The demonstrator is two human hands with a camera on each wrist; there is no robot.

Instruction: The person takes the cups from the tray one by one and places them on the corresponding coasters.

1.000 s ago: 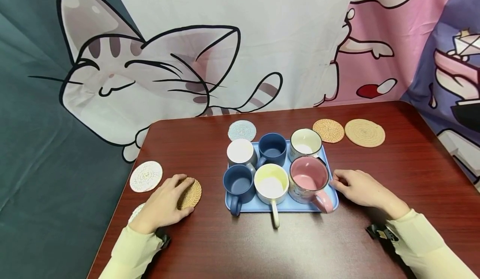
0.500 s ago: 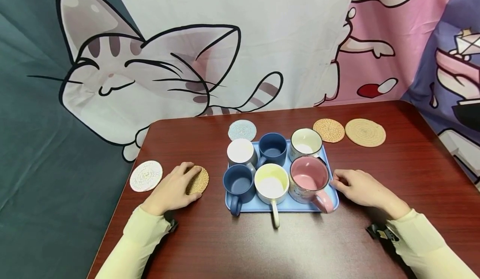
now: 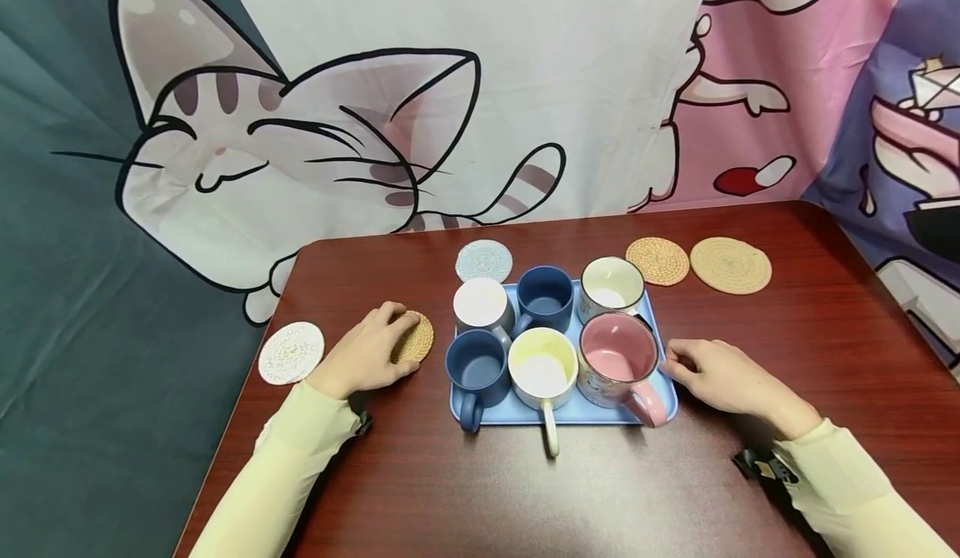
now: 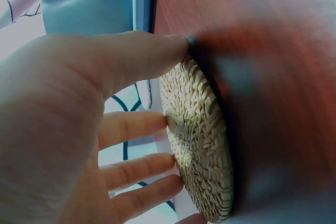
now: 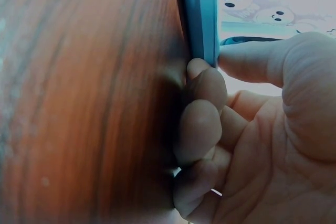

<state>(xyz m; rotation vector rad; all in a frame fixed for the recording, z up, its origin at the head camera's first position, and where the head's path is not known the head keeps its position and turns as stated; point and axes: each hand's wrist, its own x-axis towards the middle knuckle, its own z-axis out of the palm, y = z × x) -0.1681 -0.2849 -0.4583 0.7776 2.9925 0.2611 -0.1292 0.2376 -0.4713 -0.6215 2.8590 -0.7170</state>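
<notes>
My left hand [image 3: 362,359] grips a round woven straw coaster [image 3: 417,341] by its rim, left of the tray. In the left wrist view, the thumb lies at one edge of the coaster [image 4: 197,135] and the fingertips touch its far side. My right hand [image 3: 722,377] pinches the right rim of a light blue tray [image 3: 588,413], its thumb on top and other fingers curled below. On the tray stand a pink mug [image 3: 617,354], a pale yellow mug [image 3: 543,368], blue mugs [image 3: 477,368], a white mug [image 3: 482,304] and a cream mug [image 3: 612,284].
A white coaster [image 3: 292,353] lies near the left table edge, and a pale blue one [image 3: 484,261] behind the tray. Two tan coasters [image 3: 657,261] are at the back right. Mug handles stick out past the tray's front edge. A printed curtain [image 3: 585,82] hangs behind the brown table [image 3: 525,500].
My left hand has moved forward and to the right, towards the tray, and the straw coaster has moved with it. The right hand and the tray have stayed put.
</notes>
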